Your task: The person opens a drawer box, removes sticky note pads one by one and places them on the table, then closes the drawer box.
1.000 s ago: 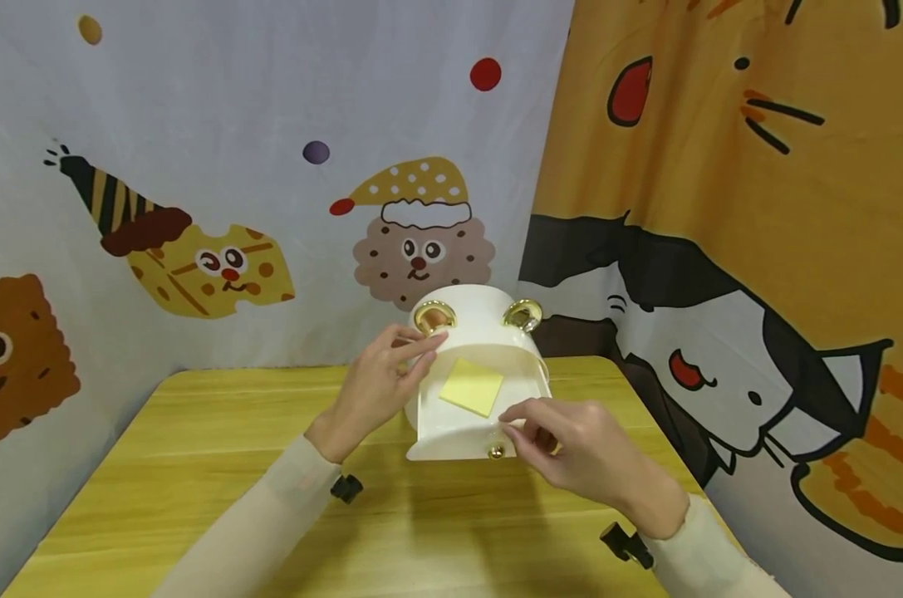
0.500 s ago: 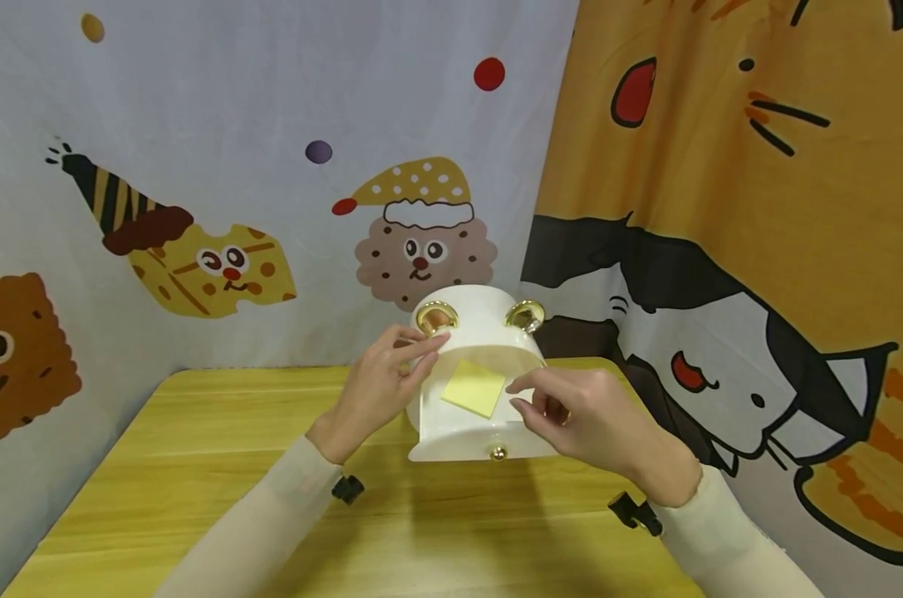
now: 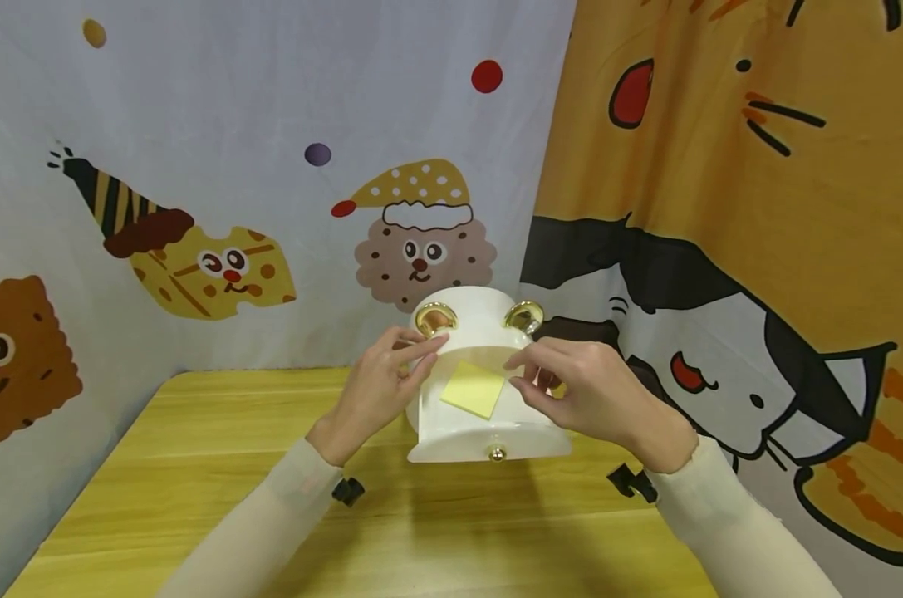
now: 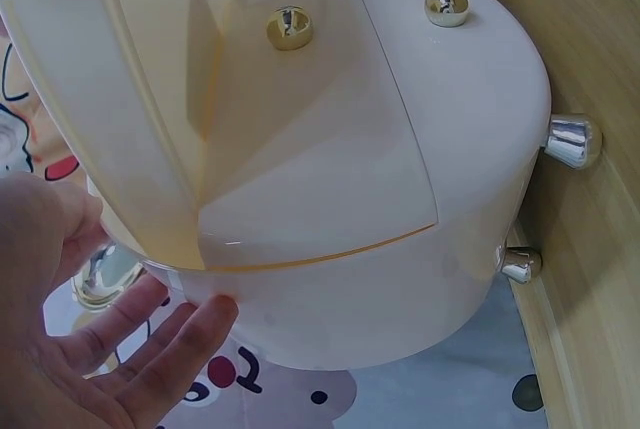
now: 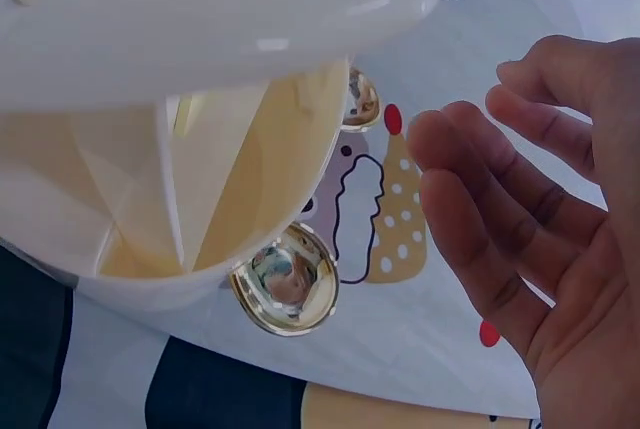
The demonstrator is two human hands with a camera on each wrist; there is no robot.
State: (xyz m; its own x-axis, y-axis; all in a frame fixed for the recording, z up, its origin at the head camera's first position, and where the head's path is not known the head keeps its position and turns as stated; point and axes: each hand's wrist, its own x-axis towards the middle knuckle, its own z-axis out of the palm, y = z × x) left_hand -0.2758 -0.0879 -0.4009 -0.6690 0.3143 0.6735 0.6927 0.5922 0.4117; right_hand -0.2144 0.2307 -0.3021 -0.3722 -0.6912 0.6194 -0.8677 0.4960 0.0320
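Note:
A white rounded storage box point(image 3: 472, 311) with two gold ears has its drawer point(image 3: 451, 449) pulled out toward me. A gold knob point(image 3: 498, 454) sits on the drawer front. Inside lies a yellow sticky note pad point(image 3: 472, 389); the right wrist view catches only its edge point(image 5: 183, 114). My left hand point(image 3: 380, 378) is at the box's left side, fingers relaxed, fingertips point(image 4: 215, 314) right by the white wall. Over the drawer's right side hovers my right hand point(image 3: 596, 394). Its fingers are loosely bent with nothing between them, as the right wrist view shows.
The box stands on a yellow wood-grain table point(image 3: 219, 465). Gold feet point(image 4: 573, 141) show on its underside in the left wrist view. Cartoon-printed curtains point(image 3: 234, 108) hang close behind the table and along its right side. Small black devices point(image 3: 348, 491) are at both wrists.
My right hand has moved from the drawer front near the knob up and back, over the drawer's right side. The left hand, box and yellow pad have stayed put.

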